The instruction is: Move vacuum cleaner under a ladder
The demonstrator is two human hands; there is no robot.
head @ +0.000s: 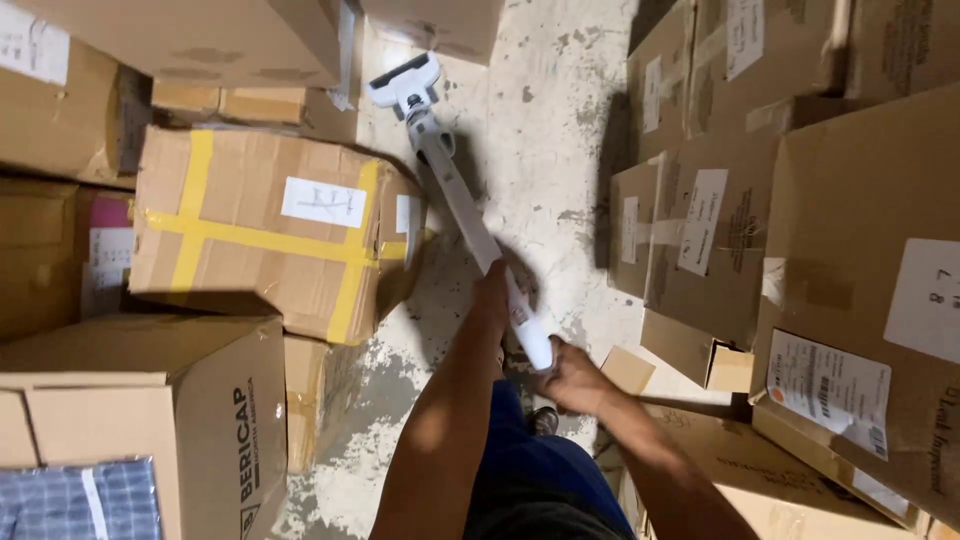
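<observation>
Both arms reach down to a white stick vacuum [462, 200]: right hand [572, 378] wrapped around its handle end, left hand [491, 292] clasping the tube higher up. Its head rests on the floor [540, 130] beyond a yellow-taped box [270, 235].

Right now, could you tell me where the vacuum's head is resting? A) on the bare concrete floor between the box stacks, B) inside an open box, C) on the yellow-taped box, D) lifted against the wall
A: the vacuum head lies flat on the floor, beside the taped box, with both hands on the handle.
</observation>
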